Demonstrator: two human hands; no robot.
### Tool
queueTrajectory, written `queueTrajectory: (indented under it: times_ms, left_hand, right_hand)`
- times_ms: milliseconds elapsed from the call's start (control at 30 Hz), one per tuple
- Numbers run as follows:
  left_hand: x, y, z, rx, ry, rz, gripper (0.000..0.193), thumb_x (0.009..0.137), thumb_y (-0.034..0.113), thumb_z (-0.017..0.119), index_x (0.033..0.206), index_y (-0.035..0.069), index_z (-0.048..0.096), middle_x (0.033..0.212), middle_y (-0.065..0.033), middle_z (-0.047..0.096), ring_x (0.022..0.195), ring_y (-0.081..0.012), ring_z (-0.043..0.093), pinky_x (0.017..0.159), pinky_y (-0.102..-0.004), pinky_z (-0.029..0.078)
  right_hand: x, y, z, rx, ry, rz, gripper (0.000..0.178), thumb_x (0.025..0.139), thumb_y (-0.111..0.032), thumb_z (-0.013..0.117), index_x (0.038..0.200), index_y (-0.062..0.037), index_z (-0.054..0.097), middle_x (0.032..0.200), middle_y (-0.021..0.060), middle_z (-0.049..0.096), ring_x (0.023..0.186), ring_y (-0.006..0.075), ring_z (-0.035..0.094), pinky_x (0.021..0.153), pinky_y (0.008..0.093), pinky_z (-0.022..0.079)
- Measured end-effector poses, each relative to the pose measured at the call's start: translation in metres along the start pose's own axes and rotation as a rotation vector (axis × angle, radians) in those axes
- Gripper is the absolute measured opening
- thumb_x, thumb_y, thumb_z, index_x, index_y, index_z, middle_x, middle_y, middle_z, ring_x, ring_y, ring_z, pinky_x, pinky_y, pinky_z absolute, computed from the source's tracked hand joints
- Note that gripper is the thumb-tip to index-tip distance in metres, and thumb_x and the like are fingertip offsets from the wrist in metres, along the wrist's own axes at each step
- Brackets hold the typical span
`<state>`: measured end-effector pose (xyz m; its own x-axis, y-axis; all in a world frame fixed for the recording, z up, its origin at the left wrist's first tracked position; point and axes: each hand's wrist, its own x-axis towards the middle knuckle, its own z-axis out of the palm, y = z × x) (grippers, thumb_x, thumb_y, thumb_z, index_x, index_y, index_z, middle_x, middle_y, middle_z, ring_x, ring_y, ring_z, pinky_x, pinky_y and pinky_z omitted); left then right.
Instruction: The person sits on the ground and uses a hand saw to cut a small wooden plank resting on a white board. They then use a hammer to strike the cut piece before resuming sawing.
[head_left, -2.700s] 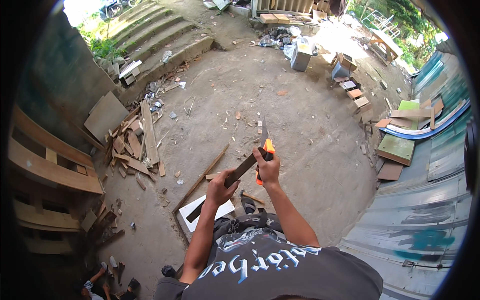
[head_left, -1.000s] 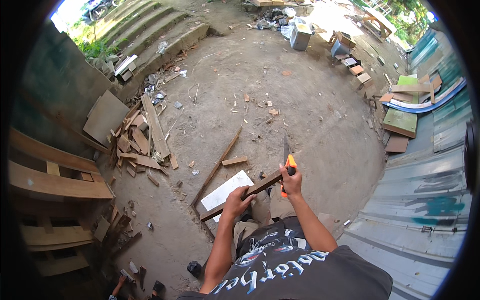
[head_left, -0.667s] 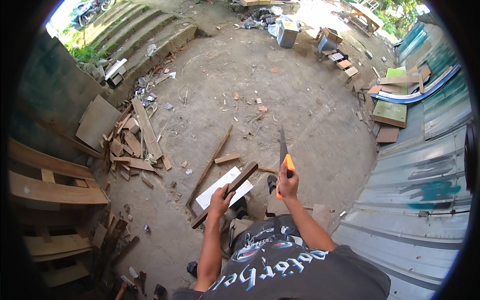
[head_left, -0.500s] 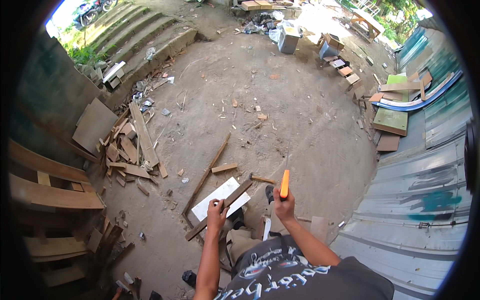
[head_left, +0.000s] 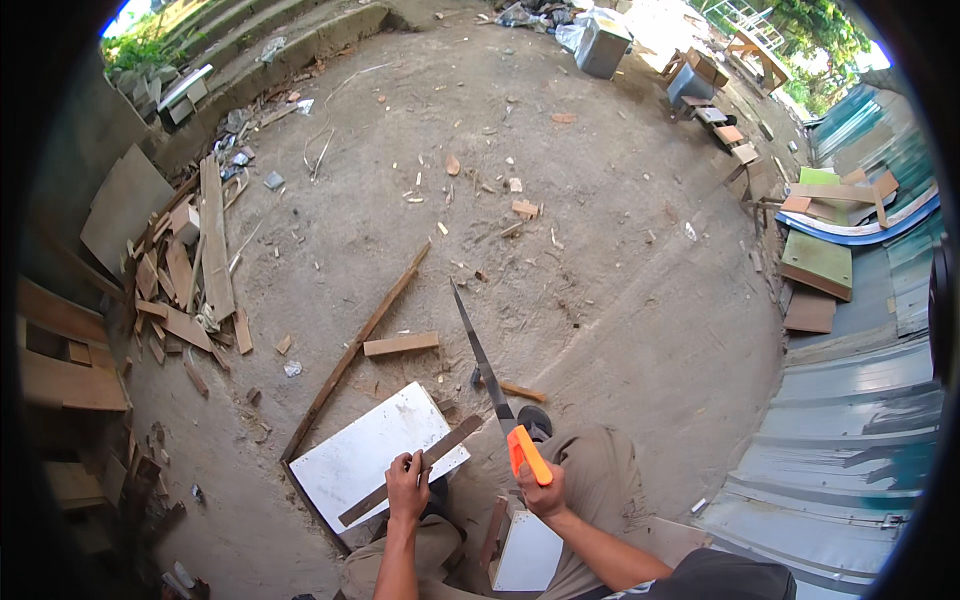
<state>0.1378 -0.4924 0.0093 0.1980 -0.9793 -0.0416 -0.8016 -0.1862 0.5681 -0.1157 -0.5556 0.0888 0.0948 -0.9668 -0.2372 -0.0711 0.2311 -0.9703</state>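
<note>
My left hand [head_left: 406, 487] is closed on a narrow dark wooden strip [head_left: 452, 444], which lies slanted across a white board [head_left: 365, 450] in front of my knees. In my right hand [head_left: 543, 491] I grip the orange handle of a handsaw [head_left: 483, 362]. Its long blade points forward and slightly left, passing just beyond the strip's far end; whether the two touch I cannot tell. A hammer [head_left: 522, 392] lies on the ground, with the saw blade crossing in front of it near its head.
A long wooden batten [head_left: 362, 338] and a short wood block [head_left: 401, 344] lie ahead on the dirt ground. Scrap wood [head_left: 180, 270] is heaped at the left. Another white board [head_left: 530, 552] sits by my legs. Corrugated metal sheets [head_left: 800, 450] line the right side.
My right hand has come down and left, swinging the saw blade toward the strip. My body is lower, and the white board and strip appear closer. The left hand keeps its hold.
</note>
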Motion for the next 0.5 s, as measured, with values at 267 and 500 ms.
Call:
queueTrajectory:
  times_ms: [267, 500]
  left_hand:
    - [-0.029, -0.045, 0.085, 0.11, 0.144, 0.128, 0.044, 0.082, 0.014, 0.07, 0.124, 0.005, 0.062, 0.109, -0.0149, 0.059, 0.103, -0.0313, 0.056, 0.087, -0.043, 0.041]
    - [-0.032, -0.049, 0.101, 0.201, 0.23, 0.116, 0.044, 0.084, 0.015, 0.067, 0.128, 0.009, 0.061, 0.118, -0.0129, 0.059, 0.114, -0.0297, 0.055, 0.096, -0.0443, 0.039]
  right_hand:
    - [-0.008, 0.083, 0.034, 0.428, -0.187, -0.209, 0.055, 0.097, -0.046, 0.054, 0.064, -0.0035, 0.044, 0.059, 0.0022, 0.043, 0.053, 0.0115, 0.043, 0.048, 0.0278, 0.032]
    - [-0.046, 0.093, 0.004, 0.182, -0.198, -0.182, 0.027, 0.095, -0.024, 0.046, 0.074, -0.0057, 0.048, 0.066, -0.0029, 0.043, 0.056, 0.0058, 0.038, 0.051, 0.0251, 0.028]
